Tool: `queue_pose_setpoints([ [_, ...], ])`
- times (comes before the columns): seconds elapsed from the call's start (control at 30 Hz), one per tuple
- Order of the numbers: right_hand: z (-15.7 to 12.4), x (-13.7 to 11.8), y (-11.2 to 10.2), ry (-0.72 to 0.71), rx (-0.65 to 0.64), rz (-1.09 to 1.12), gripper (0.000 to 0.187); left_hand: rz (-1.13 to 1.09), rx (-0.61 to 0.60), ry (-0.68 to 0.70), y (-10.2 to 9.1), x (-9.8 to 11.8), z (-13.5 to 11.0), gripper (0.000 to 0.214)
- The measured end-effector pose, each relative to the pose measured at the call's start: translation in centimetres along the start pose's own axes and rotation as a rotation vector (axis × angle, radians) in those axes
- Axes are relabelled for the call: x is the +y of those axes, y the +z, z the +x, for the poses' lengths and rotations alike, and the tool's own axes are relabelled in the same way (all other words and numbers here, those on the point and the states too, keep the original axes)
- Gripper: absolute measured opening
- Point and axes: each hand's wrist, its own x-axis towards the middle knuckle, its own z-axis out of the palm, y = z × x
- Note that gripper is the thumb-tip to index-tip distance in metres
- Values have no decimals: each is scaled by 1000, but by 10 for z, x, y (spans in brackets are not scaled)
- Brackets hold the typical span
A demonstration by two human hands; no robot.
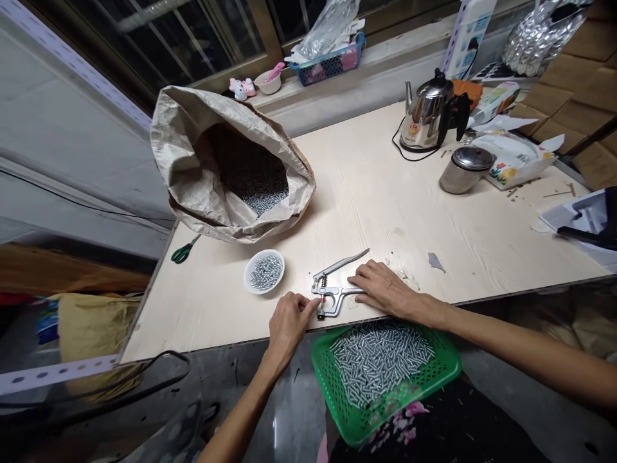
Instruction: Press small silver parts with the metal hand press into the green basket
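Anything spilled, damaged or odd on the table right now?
Yes: beyond the right hand and to its right, a ragged grey patch breaks up the pale table; I can't tell scrap from surface damage. Small crumbs nearby look like litter.

A lidded jar [465,171] was set in front and to the right of the steel kettle [424,116], and a flowered packet [523,157] was laid farther right. Behind the kettle and to its left, a blue basket [330,67] was topped with clear plastic [325,29]; farther left, a small bowl [267,85] was occupied by a pink spoon [276,71]. Well left and in front of the kettle, green-handled scissors [182,253] were seen
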Motion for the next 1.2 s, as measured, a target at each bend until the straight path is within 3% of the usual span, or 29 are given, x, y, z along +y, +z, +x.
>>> queue_pose_setpoints([
  [0.1,4,-8,19,23,51,-65,7,-16,-150,-77,3,3,9,36],
  [0.3,5,-11,30,28,123,-93,6,56,-333,-73,-3,17,28,26],
  [0.4,5,-11,32,18,142,-78,7,221,-281,-9,-7,23,24,17],
  [0.5,6,-12,36,-11,152,-69,10,377,-202,57,-7,29,17,23],
  [0.6,5,-13,38,-21,151,-30,11,425,-229,66,-9,33,17,26],
  [0.7,5,-13,39,-13,163,-7,12,397,-209,41,-15,34,16,25],
  [0.8,5,-13,39,5,184,8,11,260,-179,55,-19,37,-1,21],
  [0.97,5,-13,41,13,214,44,13,112,-316,255,-17,38,-39,16],
  [1.03,5,-13,43,14,230,44,14,135,-259,240,-23,30,-33,18],
  [1.13,6,-12,45,1,256,33,15,261,69,58,-42,5,5,26],
  [1.2,7,-12,46,-3,275,26,16,322,212,-21,-53,-15,37,28],
])
